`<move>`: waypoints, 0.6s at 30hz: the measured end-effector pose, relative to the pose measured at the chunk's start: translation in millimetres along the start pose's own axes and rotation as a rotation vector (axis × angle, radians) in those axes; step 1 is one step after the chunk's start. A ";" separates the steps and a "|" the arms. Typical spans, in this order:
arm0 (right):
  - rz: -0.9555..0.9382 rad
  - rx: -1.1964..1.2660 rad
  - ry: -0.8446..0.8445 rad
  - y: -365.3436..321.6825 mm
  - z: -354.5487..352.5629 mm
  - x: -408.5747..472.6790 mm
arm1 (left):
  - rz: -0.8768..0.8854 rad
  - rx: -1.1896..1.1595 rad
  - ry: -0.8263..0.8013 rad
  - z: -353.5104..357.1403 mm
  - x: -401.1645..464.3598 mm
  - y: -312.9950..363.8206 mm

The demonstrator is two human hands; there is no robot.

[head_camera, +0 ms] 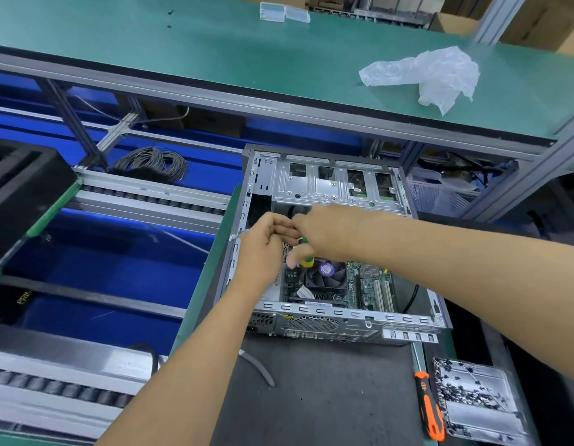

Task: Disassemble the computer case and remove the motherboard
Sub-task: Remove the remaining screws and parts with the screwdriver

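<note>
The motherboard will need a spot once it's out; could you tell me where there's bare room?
Free: dark mat between case and orange screwdriver; green shelf left of plastic bag. Crowded: screw tray, case interior.

One computer case [337, 188], one motherboard [369, 288], two hands, one orange screwdriver [428, 408], one screw tray [478, 400], one plastic bag [430, 75], two clear boxes [284, 11].

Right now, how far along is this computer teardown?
Done: the case lies open, its side panel off, and loose screws fill the tray. In hand: both hands work inside, the right hand gripping a green screwdriver, the left hand beside it. Left: the motherboard is still in place.
</note>
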State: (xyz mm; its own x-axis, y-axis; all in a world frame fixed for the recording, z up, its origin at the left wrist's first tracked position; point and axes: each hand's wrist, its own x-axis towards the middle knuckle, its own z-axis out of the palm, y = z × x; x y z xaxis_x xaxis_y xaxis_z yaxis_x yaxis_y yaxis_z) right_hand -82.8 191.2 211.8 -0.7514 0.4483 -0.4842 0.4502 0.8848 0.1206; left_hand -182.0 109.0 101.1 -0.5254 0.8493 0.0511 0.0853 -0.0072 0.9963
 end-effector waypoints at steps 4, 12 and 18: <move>-0.041 -0.174 0.046 3.2 2.6 -2.2 | 0.003 0.014 -0.016 1.4 2.1 -1.8; -0.576 -0.429 0.203 15.9 7.9 -4.6 | -0.019 0.023 -0.011 -0.2 -0.1 0.9; -0.170 0.308 0.250 54.1 20.4 -3.5 | -0.034 0.015 0.007 2.3 1.3 3.0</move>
State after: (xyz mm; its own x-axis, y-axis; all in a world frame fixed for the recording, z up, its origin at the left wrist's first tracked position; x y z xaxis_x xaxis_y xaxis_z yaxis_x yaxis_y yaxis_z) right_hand -45.9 234.9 202.3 -0.9039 0.3502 -0.2456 0.4047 0.8861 -0.2258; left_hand -180.5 111.3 103.9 -0.5339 0.8454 0.0176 0.0802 0.0299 0.9963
